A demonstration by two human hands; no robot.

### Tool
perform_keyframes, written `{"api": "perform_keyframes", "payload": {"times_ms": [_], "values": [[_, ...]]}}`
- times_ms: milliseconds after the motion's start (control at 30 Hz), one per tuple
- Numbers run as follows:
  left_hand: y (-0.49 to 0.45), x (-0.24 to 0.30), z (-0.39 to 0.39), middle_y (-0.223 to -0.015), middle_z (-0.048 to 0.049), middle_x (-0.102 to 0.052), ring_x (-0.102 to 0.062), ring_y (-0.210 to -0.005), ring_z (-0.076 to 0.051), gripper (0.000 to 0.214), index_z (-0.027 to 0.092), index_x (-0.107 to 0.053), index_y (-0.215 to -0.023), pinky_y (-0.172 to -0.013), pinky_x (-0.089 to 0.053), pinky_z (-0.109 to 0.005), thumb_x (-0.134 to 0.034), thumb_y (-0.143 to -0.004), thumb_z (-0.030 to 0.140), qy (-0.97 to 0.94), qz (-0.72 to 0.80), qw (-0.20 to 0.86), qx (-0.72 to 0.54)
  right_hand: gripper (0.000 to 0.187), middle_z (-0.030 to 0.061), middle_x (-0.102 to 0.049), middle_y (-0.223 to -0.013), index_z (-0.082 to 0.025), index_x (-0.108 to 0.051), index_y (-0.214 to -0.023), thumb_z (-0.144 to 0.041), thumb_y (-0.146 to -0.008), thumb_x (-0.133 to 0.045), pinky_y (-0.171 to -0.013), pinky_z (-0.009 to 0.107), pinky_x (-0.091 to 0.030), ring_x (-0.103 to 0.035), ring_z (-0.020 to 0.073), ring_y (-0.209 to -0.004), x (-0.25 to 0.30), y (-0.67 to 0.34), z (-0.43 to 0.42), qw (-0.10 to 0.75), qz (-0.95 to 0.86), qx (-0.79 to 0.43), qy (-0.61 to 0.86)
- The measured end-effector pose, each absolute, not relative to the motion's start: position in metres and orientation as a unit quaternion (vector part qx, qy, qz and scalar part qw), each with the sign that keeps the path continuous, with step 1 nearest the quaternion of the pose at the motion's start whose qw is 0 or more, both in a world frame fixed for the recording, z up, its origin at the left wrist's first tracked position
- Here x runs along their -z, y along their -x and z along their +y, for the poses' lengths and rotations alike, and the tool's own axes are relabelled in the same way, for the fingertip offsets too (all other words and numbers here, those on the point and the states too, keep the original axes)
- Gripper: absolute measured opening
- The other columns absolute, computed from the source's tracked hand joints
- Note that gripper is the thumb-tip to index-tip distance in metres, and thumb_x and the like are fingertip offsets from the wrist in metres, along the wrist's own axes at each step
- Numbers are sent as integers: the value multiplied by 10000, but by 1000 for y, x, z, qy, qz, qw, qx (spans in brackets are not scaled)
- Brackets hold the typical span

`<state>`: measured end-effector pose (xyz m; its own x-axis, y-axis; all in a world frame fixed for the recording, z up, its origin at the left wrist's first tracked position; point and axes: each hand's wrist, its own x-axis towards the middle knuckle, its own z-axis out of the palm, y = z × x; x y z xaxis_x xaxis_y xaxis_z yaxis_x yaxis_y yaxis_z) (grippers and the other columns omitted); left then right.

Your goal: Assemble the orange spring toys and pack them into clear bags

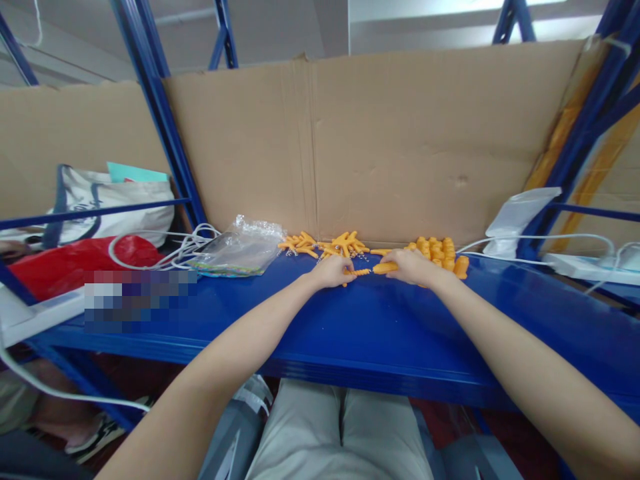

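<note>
My left grip (pixel 330 270) holds a twisty stick (pixel 361 272), pointing toward the orange piece (pixel 384 268) my right grip (pixel 411 265) holds, near the table (pixel 375 327) back edge.

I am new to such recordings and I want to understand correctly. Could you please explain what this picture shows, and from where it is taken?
There is no machine here, only a person's two bare hands. The single picture comes from a camera worn on the head, looking forward and down. The left hand holds a thin, twisted orange piece; the right hand holds a thicker, smoother orange piece. The two pieces point toward each other. On the smooth blue table lie branching orange pieces with small chains, closely grouped rounded orange pieces and, further left, a clear plastic bag. A brown cardboard panel stands behind.
</note>
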<state>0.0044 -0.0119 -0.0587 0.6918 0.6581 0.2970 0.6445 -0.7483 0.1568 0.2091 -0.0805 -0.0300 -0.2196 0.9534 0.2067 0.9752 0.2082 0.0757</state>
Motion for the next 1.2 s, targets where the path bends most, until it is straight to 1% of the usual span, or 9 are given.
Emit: {"api": "perform_keyframes", "payload": {"times_ms": [167, 367, 500, 633, 733, 867, 1000, 1067, 1200], "values": [[-4, 61, -11, -760, -27, -658, -598, -733, -155, 155, 167, -711, -838, -666, -433, -233, -607, -794, 275, -924, 332, -6, -190, 308, 70, -678, -1130, -219, -676, -1106, -181, -815, -582, -883, 309, -438, -624, 215, -1020, 37, -207, -76, 84, -811, 87, 573], [-5, 57, -19, -957, -65, -623, -603, -872, -194, 174, 181, -720, -872, -751, -463, -270, -610, -806, 300, -916, 353, -52, -185, 319, 109, -672, -1138, -161, -672, -1134, -169, -830, -576, -904, 304, -444, -628, 218, -1022, 36, -208, -75, 100, -818, 81, 561], [-3, 54, -24, -1050, -65, -601, -610, -911, -193, 191, 187, -712, -914, -790, -467, -272, -584, -834, 303, -913, 359, -74, -177, 287, 68, -694, -1103, -198, -697, -1074, -166, -802, -610, -906, 312, -455, -630, 216, -1024, 36, -209, -73, 141, -821, 48, 551], [-3, 51, -26, -1073, -76, -597, -622, -908, -202, 213, 190, -702, -962, -789, -470, -282, -538, -873, 293, -915, 357, -97, -162, 286, 32, -731, -890, -185, -686, -1092, -207, -822, -596, -757, 299, -521, -672, 176, -788, 39, -215, -70, 179, -802, -81, 564], [-3, 49, -28, -1081, -93, -598, -628, -925, -230, 239, 180, -692, -993, -787, -476, -309, -504, -894, 289, -918, 352, -110, -147, 319, 30, -717, -799, -145, -668, -1127, -229, -829, -589, -655, 270, -529, -650, 141, -631, 42, -220, -67, 193, -785, -153, 569], [-4, 49, -30, -1161, -113, -575, -638, -916, -241, 236, 166, -682, -1007, -805, -484, -349, -503, -893, 270, -919, 346, -108, -153, 301, 28, -692, -758, -123, -674, -1087, -233, -818, -595, -623, 258, -519, -622, 129, -587, 44, -224, -64, 194, -787, -161, 563], [-3, 51, -27, -1264, -109, -539, -619, -1003, -237, 187, 170, -681, -981, -880, -473, -357, -551, -869, 245, -921, 329, -72, -198, 300, 25, -684, -778, -131, -668, -1074, -265, -819, -583, -606, 262, -514, -588, 115, -563, 45, -226, -62, 206, -798, -179, 538], [-3, 52, -25, -1236, -108, -565, -609, -1026, -235, 162, 164, -681, -956, -892, -469, -352, -569, -858, 228, -923, 319, -60, -208, 305, 25, -682, -776, -130, -664, -1076, -269, -816, -583, -602, 265, -514, -578, 114, -562, 45, -225, -62, 210, -797, -192, 533], [-3, 52, -21, -980, -94, -671, -624, -944, -218, 126, 142, -681, -872, -861, -471, -332, -564, -851, 186, -934, 292, -40, -203, 319, 40, -675, -778, -110, -644, -1093, -250, -811, -595, -613, 271, -519, -584, 121, -585, 47, -224, -60, 223, -784, -201, 543]]}}
